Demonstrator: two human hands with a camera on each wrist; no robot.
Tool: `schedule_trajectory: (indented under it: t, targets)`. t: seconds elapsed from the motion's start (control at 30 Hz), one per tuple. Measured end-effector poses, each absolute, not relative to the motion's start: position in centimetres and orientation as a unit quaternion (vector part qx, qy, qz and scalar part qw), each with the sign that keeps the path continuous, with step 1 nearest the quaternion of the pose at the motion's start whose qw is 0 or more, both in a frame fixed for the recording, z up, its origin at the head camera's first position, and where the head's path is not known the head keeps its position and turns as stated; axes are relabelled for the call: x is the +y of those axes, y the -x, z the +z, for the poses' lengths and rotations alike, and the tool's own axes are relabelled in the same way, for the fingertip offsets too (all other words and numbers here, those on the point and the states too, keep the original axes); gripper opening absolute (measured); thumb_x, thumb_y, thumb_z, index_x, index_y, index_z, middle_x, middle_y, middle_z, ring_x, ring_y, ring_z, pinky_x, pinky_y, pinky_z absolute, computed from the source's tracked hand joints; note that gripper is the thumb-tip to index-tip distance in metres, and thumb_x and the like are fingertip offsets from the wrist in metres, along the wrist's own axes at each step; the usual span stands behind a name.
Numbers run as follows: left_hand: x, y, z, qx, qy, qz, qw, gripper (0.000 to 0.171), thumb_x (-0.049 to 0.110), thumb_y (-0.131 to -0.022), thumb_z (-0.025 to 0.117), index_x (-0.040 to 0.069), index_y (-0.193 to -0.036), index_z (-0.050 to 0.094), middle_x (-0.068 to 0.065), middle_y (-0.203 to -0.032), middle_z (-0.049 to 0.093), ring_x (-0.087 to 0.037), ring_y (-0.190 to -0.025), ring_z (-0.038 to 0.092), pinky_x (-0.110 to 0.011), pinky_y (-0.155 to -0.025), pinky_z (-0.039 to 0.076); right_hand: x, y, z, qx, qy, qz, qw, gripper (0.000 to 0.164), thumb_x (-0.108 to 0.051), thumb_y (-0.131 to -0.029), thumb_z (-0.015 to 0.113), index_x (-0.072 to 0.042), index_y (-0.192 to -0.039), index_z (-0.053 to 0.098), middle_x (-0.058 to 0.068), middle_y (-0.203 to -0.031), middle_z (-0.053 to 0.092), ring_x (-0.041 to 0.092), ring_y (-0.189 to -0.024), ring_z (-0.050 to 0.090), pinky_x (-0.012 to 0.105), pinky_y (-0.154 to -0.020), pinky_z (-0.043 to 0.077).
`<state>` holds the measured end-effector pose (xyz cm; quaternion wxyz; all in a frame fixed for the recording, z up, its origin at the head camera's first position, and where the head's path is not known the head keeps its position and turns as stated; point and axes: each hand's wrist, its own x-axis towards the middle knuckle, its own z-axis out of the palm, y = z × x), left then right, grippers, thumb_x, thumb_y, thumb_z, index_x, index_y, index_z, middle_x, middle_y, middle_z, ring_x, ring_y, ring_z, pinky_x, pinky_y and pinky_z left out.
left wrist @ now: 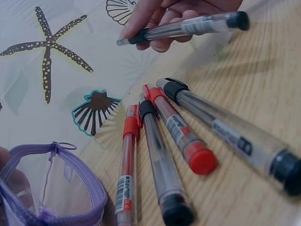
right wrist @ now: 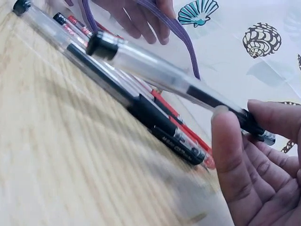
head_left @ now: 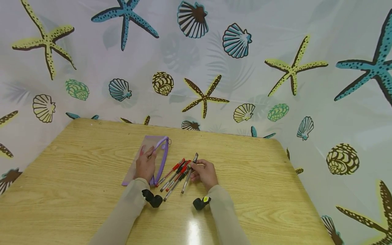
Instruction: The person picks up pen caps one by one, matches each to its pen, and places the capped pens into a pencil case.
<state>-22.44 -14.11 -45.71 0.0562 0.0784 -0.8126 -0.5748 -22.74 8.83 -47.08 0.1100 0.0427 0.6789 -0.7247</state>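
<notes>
My right hand (head_left: 206, 173) pinches a clear-barrelled black gel pen (right wrist: 150, 70) between thumb and fingers. The pen is tilted and held above the other pens. Over to the left, my left hand (head_left: 145, 166) grips the edge of a see-through pencil pouch (head_left: 153, 139) with purple zipper trim. Its unzipped mouth gapes towards the pens in the left wrist view. Between the hands lie several gel pens, among them a red pen (left wrist: 127, 165) and a black pen (left wrist: 225, 127), side by side on the wood. Part of the left hand shows through the clear pouch.
The wooden table (head_left: 260, 190) reaches back to a white curtain (head_left: 196, 64) printed with starfish and shells, which also hangs along both sides. A small ring (head_left: 169, 141) hangs at the pouch's zipper end. Black wrist cameras sit on both sleeves.
</notes>
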Motion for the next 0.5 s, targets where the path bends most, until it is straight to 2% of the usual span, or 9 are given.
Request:
schedule_trajectory:
  t: [0.23,0.5]
  targets:
    - [-14.1,22.4,-45.6,-0.811,-0.081,-0.576,0.057,0.044,0.022,-0.104,0.042,0.002,-0.143,0.044,-0.008,-0.149,0.041,-0.029,-0.136,0.038,-0.045,-0.111,0.032,7.7,24.1,-46.5,0.688,-0.027,-0.717,0.11,0.026,-0.015,-0.09,0.069,0.004,-0.106,0.061,0.008,-0.068,0.068,0.014,-0.047,0.061,0.029,-0.048,0.054]
    - [-14.1,22.3,-45.6,-0.812,-0.083,-0.575,0.056,0.044,0.025,-0.105,0.042,0.004,-0.144,0.044,-0.006,-0.15,0.04,-0.029,-0.133,0.042,-0.046,-0.109,0.035,5.8,25.2,-45.4,0.681,-0.005,-0.722,0.12,0.025,-0.01,-0.091,0.067,0.008,-0.107,0.06,0.008,-0.067,0.065,0.012,-0.046,0.059,0.027,-0.046,0.053]
